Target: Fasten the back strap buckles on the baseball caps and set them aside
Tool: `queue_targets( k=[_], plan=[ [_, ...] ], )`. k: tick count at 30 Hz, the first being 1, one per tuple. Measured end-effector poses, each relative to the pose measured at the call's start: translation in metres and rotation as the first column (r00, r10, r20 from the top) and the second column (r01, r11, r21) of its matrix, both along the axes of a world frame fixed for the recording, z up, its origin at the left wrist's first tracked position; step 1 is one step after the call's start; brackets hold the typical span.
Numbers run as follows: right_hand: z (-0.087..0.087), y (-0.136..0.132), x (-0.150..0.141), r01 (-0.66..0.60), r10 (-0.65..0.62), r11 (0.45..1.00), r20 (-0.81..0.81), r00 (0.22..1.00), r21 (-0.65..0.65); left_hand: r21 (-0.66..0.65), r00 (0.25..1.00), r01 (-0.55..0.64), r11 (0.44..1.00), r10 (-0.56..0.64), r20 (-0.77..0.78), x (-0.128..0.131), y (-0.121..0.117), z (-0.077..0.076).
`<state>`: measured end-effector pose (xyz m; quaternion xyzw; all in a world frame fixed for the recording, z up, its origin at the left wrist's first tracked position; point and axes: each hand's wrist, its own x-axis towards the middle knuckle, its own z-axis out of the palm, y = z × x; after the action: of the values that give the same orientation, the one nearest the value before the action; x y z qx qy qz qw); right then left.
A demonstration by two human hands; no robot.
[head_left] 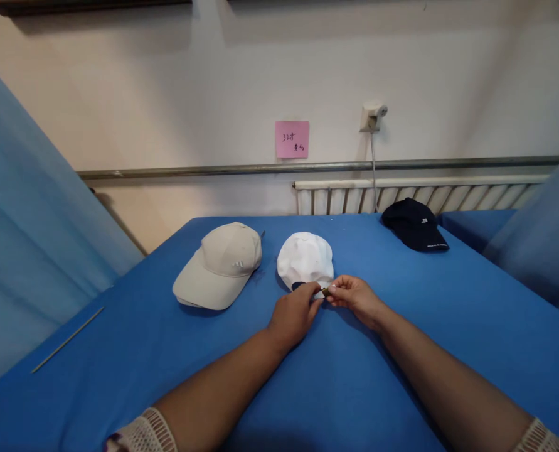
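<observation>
- The left hand (294, 315) grips the back edge of the white cap (305, 256), which sits just beyond both hands on the blue tabletop (260, 402); if that hold slackens, the light cap could swivel under a tug;
- the right hand (354, 297), just beside the left, pinches a small metal clasp (325, 291) by the fingertips; so small a piece could slip free;
- the left fingers cover part of the edge, so a twist there could go unnoticed;
- the beige cap (225, 263) lies near, left of the left hand; a careless sweep could knock it.
</observation>
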<state>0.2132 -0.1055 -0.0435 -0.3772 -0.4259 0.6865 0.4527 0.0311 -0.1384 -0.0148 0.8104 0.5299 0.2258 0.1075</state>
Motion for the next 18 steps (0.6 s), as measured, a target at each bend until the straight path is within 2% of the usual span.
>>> queue_targets(
  k=[3, 6, 11, 18],
  plan=[
    [0.001, -0.001, 0.002, 0.007, -0.008, 1.000, -0.034, 0.999, -0.029, 0.126, 0.987, 0.059, 0.990, -0.039, -0.155, 0.000, -0.004, 0.005],
    [0.001, -0.001, 0.001, 0.015, -0.019, 0.999, -0.070, 0.997, -0.051, 0.214, 0.972, 0.123, 0.969, -0.074, -0.223, 0.002, -0.003, 0.008],
    [0.003, -0.003, -0.002, 0.026, -0.030, 0.998, -0.068, 0.997, -0.060, 0.236, 0.952, 0.126, 0.963, -0.051, -0.301, 0.007, 0.001, 0.007],
    [0.003, -0.004, -0.007, 0.008, -0.008, 1.000, -0.050, 0.999, -0.005, 0.253, 0.939, 0.106, 0.961, -0.013, -0.343, 0.009, 0.004, 0.006]
  ],
)
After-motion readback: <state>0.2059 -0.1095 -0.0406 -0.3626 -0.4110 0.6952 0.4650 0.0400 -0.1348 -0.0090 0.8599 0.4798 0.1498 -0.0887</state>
